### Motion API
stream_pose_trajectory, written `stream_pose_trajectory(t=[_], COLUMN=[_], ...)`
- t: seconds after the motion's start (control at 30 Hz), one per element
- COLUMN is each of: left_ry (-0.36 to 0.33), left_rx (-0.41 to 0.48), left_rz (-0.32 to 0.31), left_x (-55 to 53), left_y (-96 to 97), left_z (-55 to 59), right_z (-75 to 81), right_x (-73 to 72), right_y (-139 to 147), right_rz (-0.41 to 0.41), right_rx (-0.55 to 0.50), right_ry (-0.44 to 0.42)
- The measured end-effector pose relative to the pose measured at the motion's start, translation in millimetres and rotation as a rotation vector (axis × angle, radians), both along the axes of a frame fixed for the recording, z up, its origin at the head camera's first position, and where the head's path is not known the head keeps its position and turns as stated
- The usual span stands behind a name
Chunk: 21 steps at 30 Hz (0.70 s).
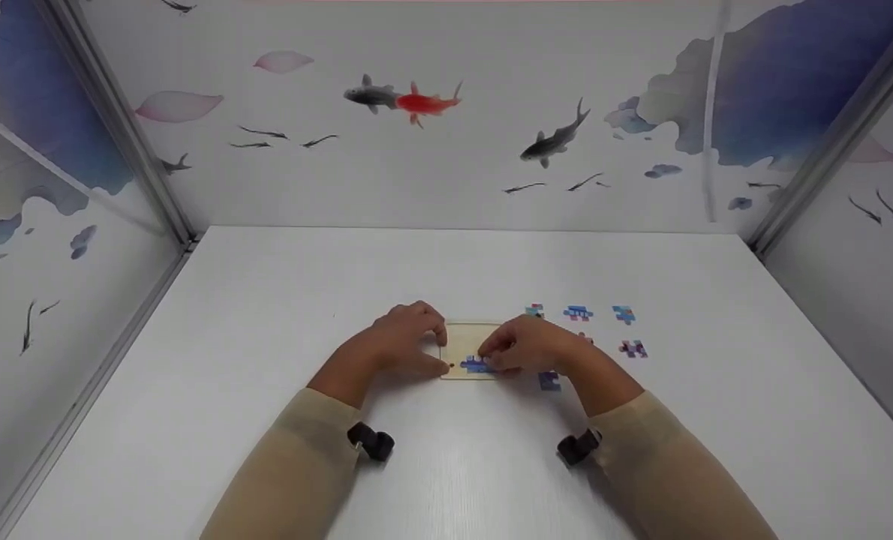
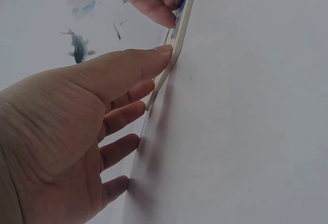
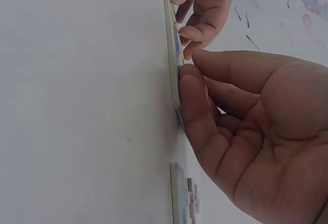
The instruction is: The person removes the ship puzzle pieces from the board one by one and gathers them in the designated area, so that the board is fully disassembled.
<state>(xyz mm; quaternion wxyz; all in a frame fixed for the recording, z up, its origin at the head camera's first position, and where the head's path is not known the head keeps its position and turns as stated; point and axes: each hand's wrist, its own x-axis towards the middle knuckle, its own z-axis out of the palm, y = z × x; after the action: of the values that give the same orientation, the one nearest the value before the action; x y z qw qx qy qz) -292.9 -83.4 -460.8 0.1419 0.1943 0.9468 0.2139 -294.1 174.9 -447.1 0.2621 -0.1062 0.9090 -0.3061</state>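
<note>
A shallow wooden puzzle tray [image 1: 461, 334] lies on the white table, with blue jigsaw pieces [image 1: 474, 365] in its lower part. My left hand [image 1: 409, 341] holds the tray's left edge; in the left wrist view its thumb [image 2: 154, 55] rests on the rim and the other fingers spread beyond. Over the tray's right side, my right hand [image 1: 533, 345] pinches a small puzzle piece at the end of the blue ones, mostly hidden by the fingertips. The right wrist view shows that thumb and index finger [image 3: 192, 88] close together at the tray [image 3: 171, 55].
Several loose jigsaw pieces lie right of the tray, among them a blue one [image 1: 578, 313], a dark one [image 1: 633, 349] and a purple-blue one [image 1: 549, 381] close to my right wrist. Printed panels wall the table [image 1: 446, 262] at the back and sides.
</note>
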Motion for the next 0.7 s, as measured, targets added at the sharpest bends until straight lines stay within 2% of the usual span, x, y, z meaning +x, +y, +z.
stream_pose_trajectory(t=[0.47,0.7], left_ry=[0.007,0.01], left_rx=[-0.022,-0.007], left_rz=[-0.013,-0.013], left_x=[0.8,-0.5], left_y=[0.1,-0.7], left_z=[2.8,0.8], right_z=[-2.4,-2.1], right_x=[-0.9,-0.9], right_y=[-0.7,0.8], right_rz=[-0.034,-0.007], right_rx=[-0.031,-0.066], right_ry=[-0.025,-0.018])
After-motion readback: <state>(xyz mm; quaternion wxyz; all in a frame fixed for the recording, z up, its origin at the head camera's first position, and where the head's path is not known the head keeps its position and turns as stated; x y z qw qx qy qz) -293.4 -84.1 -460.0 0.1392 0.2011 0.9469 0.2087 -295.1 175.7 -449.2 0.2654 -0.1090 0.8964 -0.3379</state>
